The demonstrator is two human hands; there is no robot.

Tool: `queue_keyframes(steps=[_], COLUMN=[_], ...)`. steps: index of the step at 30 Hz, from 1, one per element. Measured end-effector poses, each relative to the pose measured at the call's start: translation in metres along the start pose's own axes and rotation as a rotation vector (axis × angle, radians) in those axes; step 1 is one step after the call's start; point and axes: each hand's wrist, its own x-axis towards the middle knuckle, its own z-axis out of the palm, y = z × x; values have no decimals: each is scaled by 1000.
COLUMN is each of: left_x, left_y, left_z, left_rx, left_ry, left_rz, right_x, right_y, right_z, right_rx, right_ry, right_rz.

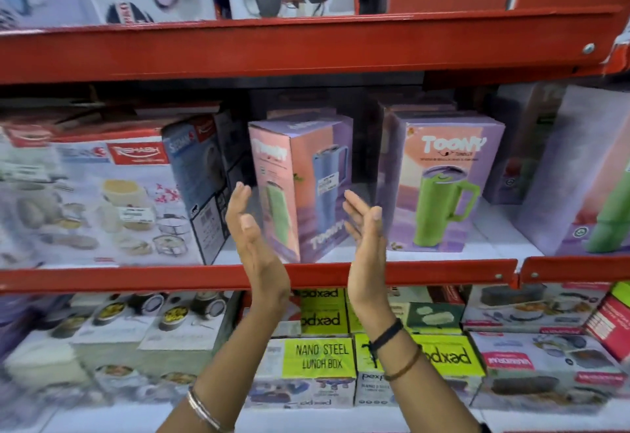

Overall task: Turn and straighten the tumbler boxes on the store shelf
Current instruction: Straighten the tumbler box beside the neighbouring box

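A purple and pink tumbler box point(303, 187) stands on the middle shelf, turned so a corner points at me. To its right a second tumbler box point(443, 180) faces front, showing a green tumbler. A third tumbler box point(586, 177) sits at the far right, partly cut off. My left hand point(250, 231) is raised just left of the turned box, palm inward, fingers apart. My right hand point(366, 228) is held up just right of that box, fingers apart. Neither hand visibly touches the box.
A red shelf rail point(136, 277) runs along the front of the middle shelf. A big cookware box point(102, 201) stands left of the tumbler boxes. More tumbler boxes stand behind the front row. Lunch boxes point(317, 361) fill the shelf below.
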Motion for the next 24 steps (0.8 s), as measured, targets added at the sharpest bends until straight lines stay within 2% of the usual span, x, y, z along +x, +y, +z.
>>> queue_keyframes(steps=[5, 10, 13, 17, 24], left_x=[57, 73, 70, 66, 44], left_y=[-13, -12, -4, 3, 17], left_z=[-16, -19, -21, -29, -26], left_rx=[-68, -98, -110, -132, -165], left_ry=[-164, -392, -441, -508, -509], left_rz=[-369, -525, -528, -530, -467], right_x=[0, -3, -3, 8, 55], right_y=[8, 18, 18, 12, 1], right_z=[33, 55, 62, 55, 29], right_rx=[-11, -46, -41, 67, 178], right_ry=[-2, 66, 106, 152, 53], right_rz=[106, 109, 86, 158, 263])
